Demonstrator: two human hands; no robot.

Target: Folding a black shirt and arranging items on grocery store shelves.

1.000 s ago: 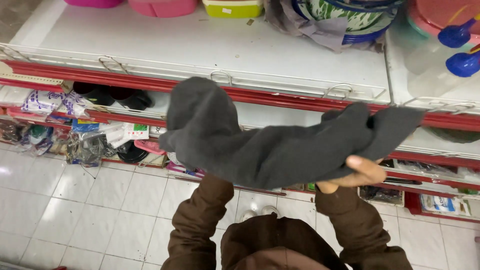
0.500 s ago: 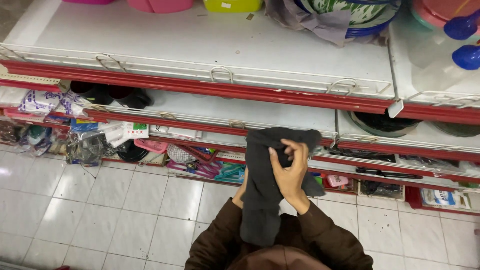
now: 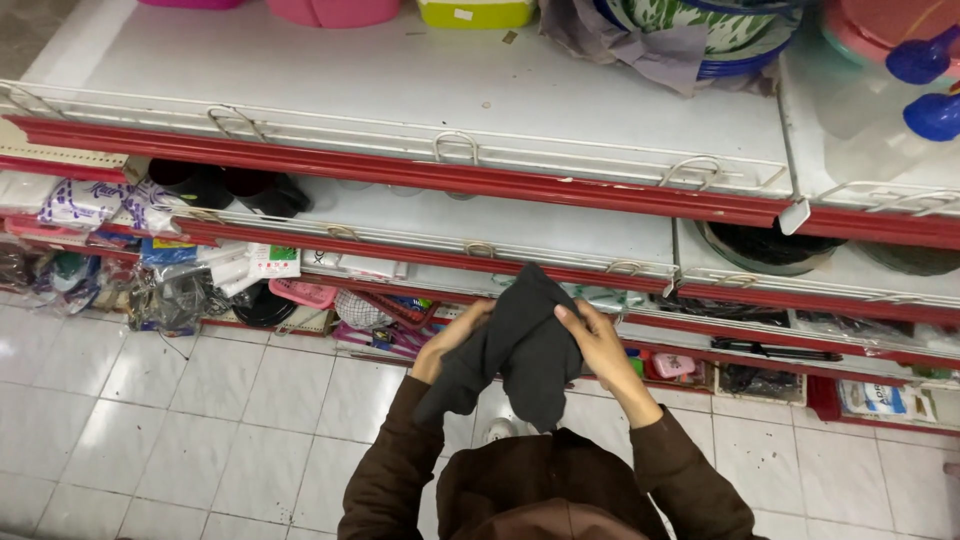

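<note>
A dark grey cloth [image 3: 525, 345] hangs folded in front of my chest, held by both hands. My left hand [image 3: 452, 338] grips its left side, partly hidden behind the fabric. My right hand [image 3: 598, 345] pinches its right edge with fingers curled over the cloth. My brown sleeves [image 3: 392, 470] reach up from the bottom of the view. The cloth hangs above the white tiled floor [image 3: 200, 420], just in front of the lower store shelves.
White shelves with red edges [image 3: 450, 175] and wire rails fill the upper view. Plastic basins and tubs [image 3: 700, 30] stand on the top shelf. Packaged goods and dark items [image 3: 190, 270] crowd the lower left shelves. Small packets [image 3: 880, 400] lie low right.
The cloth was stretched wide between my hands a second ago. It has since been folded together and lowered, and both hands now sit close together on it.
</note>
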